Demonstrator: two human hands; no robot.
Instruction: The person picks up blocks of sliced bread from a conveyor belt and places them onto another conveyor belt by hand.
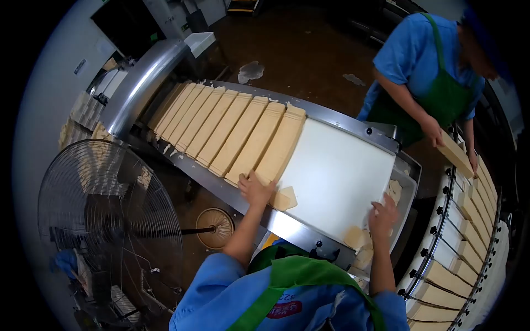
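Observation:
Long, pale-yellow stacks of thin dough sheets [223, 121] lie side by side across a white conveyor belt [339, 165]. My left hand [255, 190] is at the near end of the last stacks on the right, its fingers and thumb curled against the dough. Beside it, a few loose square dough sheets [284, 198] rest at the belt's edge. Over the belt's right end is my right hand [382, 217], fingers apart, with nothing visible in it. Below that hand lie loose dough pieces [356, 237].
A metal tray [407, 199] with dough scraps sits at the belt's end. To the right, a co-worker [425, 71] handles a dough stack [457, 155] above a rack [439, 220] of similar stacks. A large caged fan [110, 220] stands at left, near a steel machine hood [146, 83].

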